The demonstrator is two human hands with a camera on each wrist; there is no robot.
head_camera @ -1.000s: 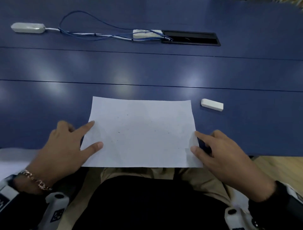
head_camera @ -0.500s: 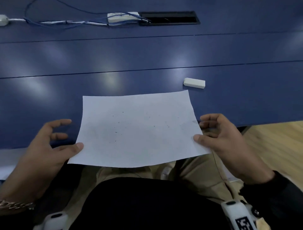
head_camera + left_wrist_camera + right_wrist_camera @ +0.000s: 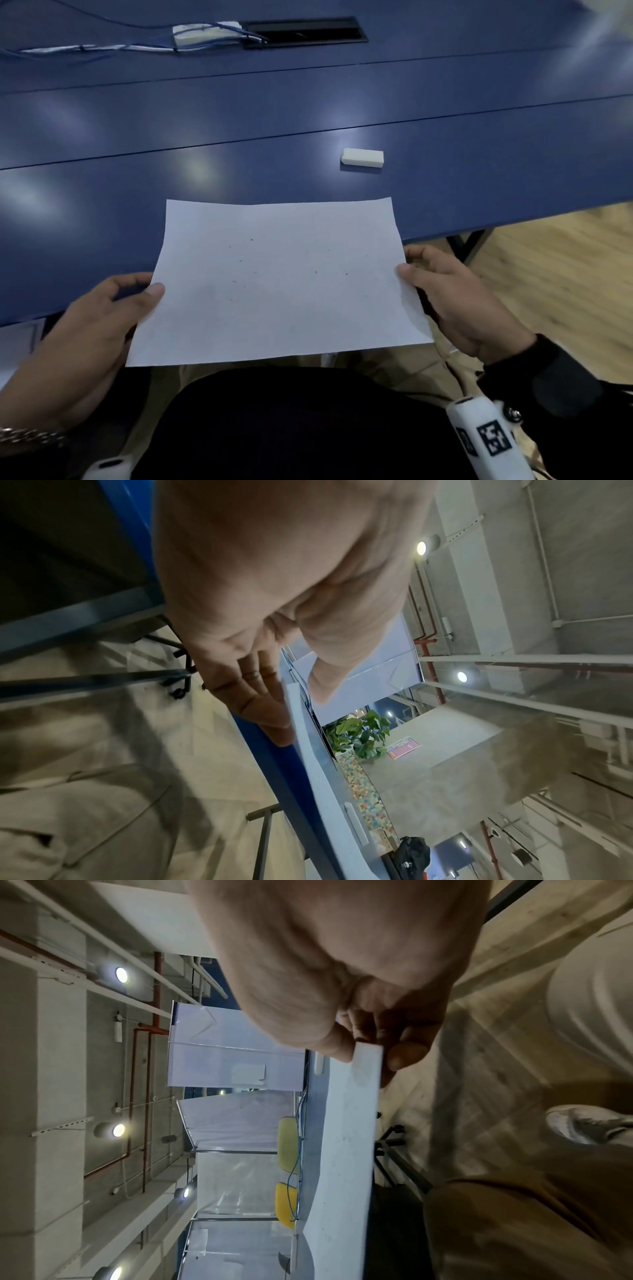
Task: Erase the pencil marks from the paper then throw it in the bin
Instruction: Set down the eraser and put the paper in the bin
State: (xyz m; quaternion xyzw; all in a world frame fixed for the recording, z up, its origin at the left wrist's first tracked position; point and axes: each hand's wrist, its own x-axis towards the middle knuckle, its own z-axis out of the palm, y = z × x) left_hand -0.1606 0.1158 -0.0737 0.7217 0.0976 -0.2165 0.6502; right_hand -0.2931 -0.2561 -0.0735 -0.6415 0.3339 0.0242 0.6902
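matt white paper (image 3: 281, 281), glossy blue table (image 3: 239, 120), wood floor (image 3: 565, 274)

The paper (image 3: 279, 281) hides the fingers of both hands under its side edges, only the thumbs show on top. The specks on the sheet are too tiny to read. The cables (image 3: 102, 48) get cut off at the left edge.

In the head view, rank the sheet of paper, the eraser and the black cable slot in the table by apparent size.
1. Paper, by far the largest, though it is held nearest the camera.
2. Cable slot.
3. Eraser, the smallest.
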